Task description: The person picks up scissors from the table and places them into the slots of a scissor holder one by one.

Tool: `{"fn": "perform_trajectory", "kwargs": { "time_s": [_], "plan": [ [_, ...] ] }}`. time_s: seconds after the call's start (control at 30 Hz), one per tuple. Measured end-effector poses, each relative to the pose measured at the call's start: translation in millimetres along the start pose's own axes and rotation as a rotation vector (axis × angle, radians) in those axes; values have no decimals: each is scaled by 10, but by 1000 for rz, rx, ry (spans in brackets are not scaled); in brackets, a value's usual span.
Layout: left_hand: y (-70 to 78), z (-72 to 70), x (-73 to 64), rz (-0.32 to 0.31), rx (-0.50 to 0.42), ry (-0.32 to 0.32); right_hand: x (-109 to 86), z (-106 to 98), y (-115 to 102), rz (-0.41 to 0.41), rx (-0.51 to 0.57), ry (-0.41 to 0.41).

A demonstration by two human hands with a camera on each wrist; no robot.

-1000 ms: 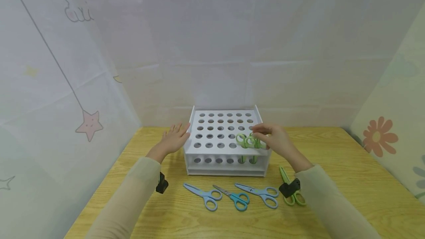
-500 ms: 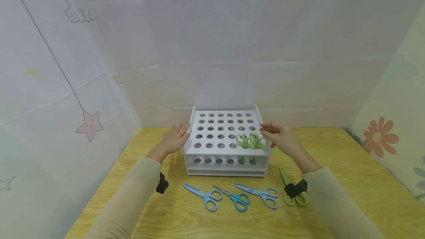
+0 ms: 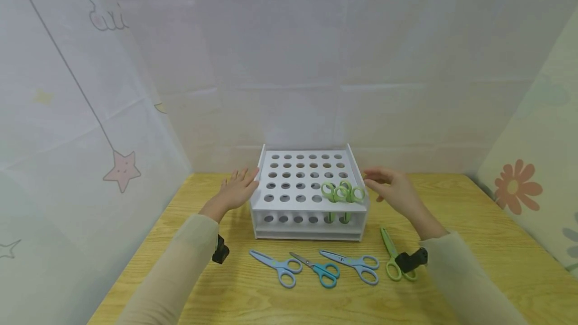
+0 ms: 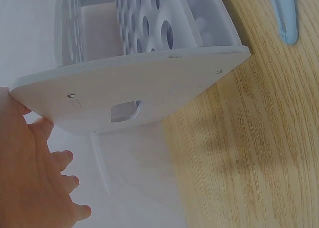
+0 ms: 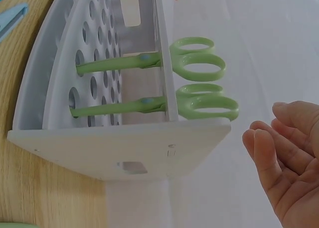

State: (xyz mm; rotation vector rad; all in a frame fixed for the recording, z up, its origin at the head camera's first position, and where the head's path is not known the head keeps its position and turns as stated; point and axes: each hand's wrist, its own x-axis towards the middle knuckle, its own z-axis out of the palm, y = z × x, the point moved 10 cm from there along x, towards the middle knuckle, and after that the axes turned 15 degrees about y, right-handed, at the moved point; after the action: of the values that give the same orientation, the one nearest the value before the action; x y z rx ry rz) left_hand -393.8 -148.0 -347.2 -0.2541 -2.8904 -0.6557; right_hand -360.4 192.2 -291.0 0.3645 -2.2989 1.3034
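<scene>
A white rack [image 3: 289, 204] with rows of round holes stands on the table. Two pairs of green scissors, one [image 5: 199, 63] beside the other [image 5: 212, 106], stand blades down in its front right holes, handles above the top plate. My left hand [image 3: 236, 189] rests against the rack's upper left edge with its fingers spread. Just off the rack's right side, my right hand [image 3: 394, 189] holds nothing, its fingers loosely bent and apart from the green handles. In the right wrist view it hangs near the rack's side panel [image 5: 129, 148].
In front of the rack lie light blue scissors [image 3: 282, 267], teal scissors [image 3: 324, 269], a second light blue pair [image 3: 358, 262] and green scissors [image 3: 392, 255] partly behind the right wrist camera. A pale printed cloth [image 3: 289, 64] hangs behind the wooden table [image 3: 226, 285].
My right hand has moved right, away from the green scissors' handles and past the rack's edge. The left hand and the rack have stayed put.
</scene>
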Motion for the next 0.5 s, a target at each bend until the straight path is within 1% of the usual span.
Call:
{"fn": "perform_trajectory", "kwargs": {
  "time_s": [0.37,0.5],
  "plan": [
    [8,-8,-9,-3,-4,2,-60,-95,125,20,-38,1],
    [6,-7,-12,-3,-3,0,-84,-129,158,16,-50,2]
  ]
}}
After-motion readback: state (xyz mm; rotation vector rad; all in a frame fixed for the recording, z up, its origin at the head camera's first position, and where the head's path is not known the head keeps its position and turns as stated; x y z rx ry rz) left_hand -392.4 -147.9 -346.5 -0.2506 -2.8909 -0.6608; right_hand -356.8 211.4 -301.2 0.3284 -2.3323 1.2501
